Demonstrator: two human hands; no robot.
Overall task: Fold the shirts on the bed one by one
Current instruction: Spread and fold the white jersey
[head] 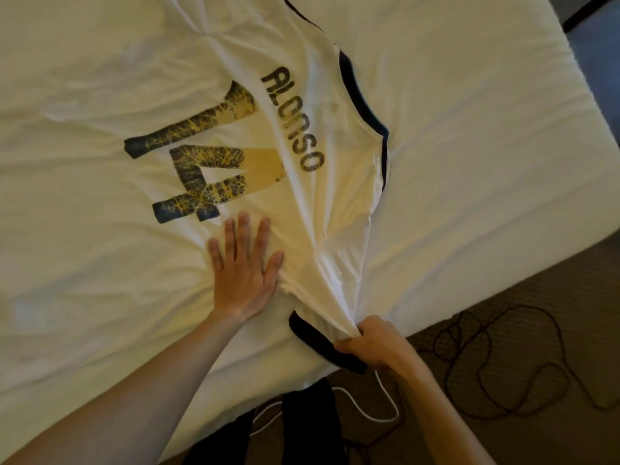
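A white shirt [302, 135] lies back-side up on the bed [469, 162], spread from the centre of the view out toward 11 o'clock. Its back carries the name "ALONSO" [292, 119] in dark letters and below it a large, cracked number "14" [201, 152] in dark blue and yellow. A dark collar [364, 102] runs along the shirt's edge at about 2 o'clock from the centre, against the white sheet.

The left hand [243, 270] lies flat on the shirt just below the number, at about 6 o'clock from it, with the fingers straight and spread and the palm pressing the cloth down; its grip is wide and holds nothing. Wrinkles fan out in the cloth round this hand.

The right hand [372, 340] sits at about 5 o'clock, near the bed's edge, with the fingers curled tight round a gathered bunch of the shirt's sleeve [332, 297]. The sleeve's dark cuff [322, 344] lies just beside this hand, to its left, and partly under it. The cloth between the two hands is pulled into taut folds that run up toward the collar.

Beyond the bed's edge, at 4 o'clock, a dark cable [503, 364] loops over the floor [536, 313]. A white cable [375, 407] curves at 6 o'clock beside a dark garment [308, 417].
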